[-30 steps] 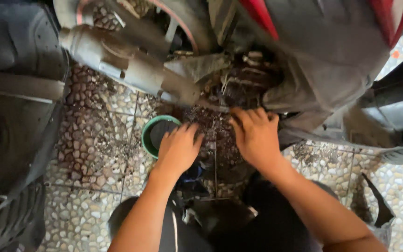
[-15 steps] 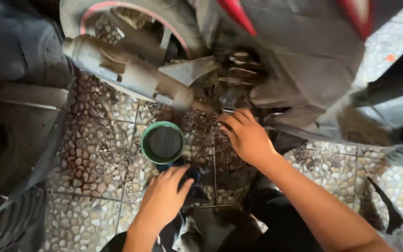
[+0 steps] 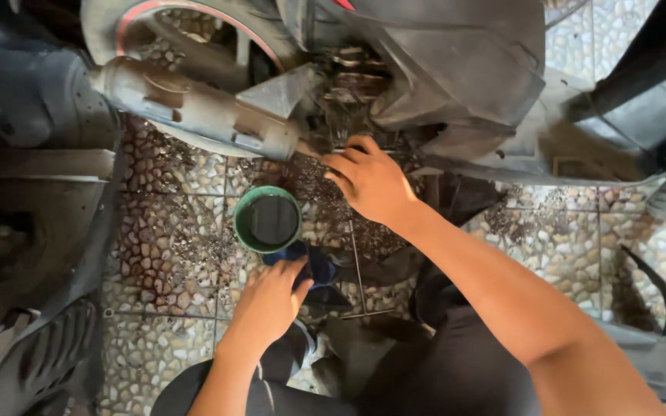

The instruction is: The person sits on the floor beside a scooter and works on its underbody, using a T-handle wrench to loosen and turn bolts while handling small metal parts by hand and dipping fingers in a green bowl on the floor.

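A grey exhaust pipe (image 3: 194,108) slants across a wheel with a red-striped rim (image 3: 186,31). Black body panels (image 3: 32,231) lie on the left of the pebble-patterned tiled floor (image 3: 163,254), and a dark panel (image 3: 464,69) hangs at upper right.

A motorbike repair spot, likely an informal workshop. A scooter's rear wheel (image 3: 186,46) and exhaust (image 3: 194,108) fill the upper left of the frame, loose body panels (image 3: 32,254) lie at left, and grime darkens the pebble-tile floor (image 3: 171,231) at centre.
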